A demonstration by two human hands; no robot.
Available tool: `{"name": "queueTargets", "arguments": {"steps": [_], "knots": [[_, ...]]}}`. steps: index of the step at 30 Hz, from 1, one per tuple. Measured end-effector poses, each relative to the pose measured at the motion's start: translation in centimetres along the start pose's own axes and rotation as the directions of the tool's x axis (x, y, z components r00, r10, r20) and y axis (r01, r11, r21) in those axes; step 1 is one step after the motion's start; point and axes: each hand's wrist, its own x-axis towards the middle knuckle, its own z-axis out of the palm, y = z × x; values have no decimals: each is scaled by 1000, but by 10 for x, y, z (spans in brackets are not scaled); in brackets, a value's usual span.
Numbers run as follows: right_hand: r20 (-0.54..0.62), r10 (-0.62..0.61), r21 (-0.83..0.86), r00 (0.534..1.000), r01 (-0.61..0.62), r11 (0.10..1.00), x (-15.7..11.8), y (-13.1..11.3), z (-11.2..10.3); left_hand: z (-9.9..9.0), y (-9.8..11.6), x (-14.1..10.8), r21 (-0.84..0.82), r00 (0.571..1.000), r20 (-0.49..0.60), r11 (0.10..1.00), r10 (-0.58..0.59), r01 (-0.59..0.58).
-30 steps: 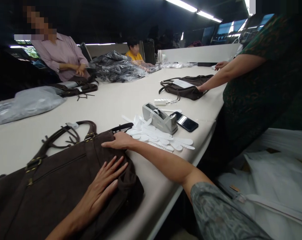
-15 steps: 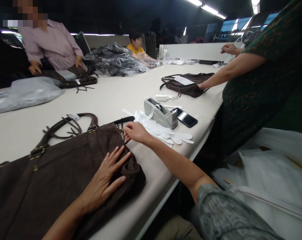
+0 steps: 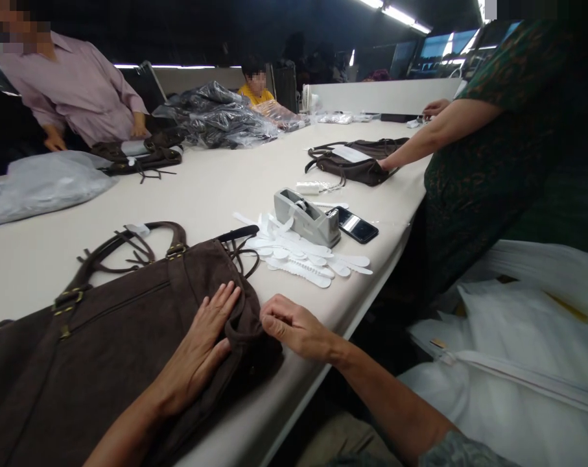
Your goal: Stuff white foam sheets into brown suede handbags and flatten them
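A dark brown handbag [image 3: 123, 350] lies on its side at the near left, its looped handle and thin straps spread toward the far side. My left hand [image 3: 201, 344] rests flat on the bag near its right end, fingers stretched out. At the bag's right side edge is my right hand [image 3: 294, 327], its fingers curled and closed at the fabric there; the fingertips are partly hidden. Just beyond the hands, white paper-like strips [image 3: 303, 253] lie in a loose pile beside a grey tape dispenser [image 3: 308, 217].
A phone [image 3: 356, 224] lies right of the dispenser, near the table edge. Across the table [image 3: 216, 188], a co-worker's arm [image 3: 430, 133] reaches to another brown bag [image 3: 359, 165]. Another person stands at the far left by a plastic bag [image 3: 55, 181]. White sacks [image 3: 531, 337] fill the right side.
My right hand has let go of the thin straps at the bag's top corner and come down toward me to its side edge. The left hand stays flat on the bag.
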Motion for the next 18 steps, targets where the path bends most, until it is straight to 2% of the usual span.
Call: {"name": "queueTargets", "arguments": {"steps": [2, 4, 7, 10, 12, 15, 18], "knots": [[28, -73, 13, 997, 72, 997, 4, -1, 0, -1, 3, 0, 13, 999, -5, 999, -36, 36], [68, -80, 35, 994, 78, 996, 5, -3, -1, -1, 6, -1, 18, 998, -19, 998, -60, 61], [196, 21, 60, 980, -33, 998, 8, -4, -3, 2, 4, -1, 1, 998, -21, 998, -55, 55], [303, 123, 61, 945, -148, 987, 16, -1, -4, 10, -9, 1, 38, 1000, -20, 999, -21, 22], [336, 139, 156, 931, -201, 967, 23, 2, -4, 16, -21, 3, 89, 1000, -29, 996, 1, 2], [340, 110, 277, 934, -212, 937, 26, 3, -2, 20, -31, 6, 136, 999, -35, 991, 13, -9], [226, 10, 178, 974, -51, 983, 19, -1, 7, 15, -25, 7, 136, 1000, -7, 991, 0, 0]]}}
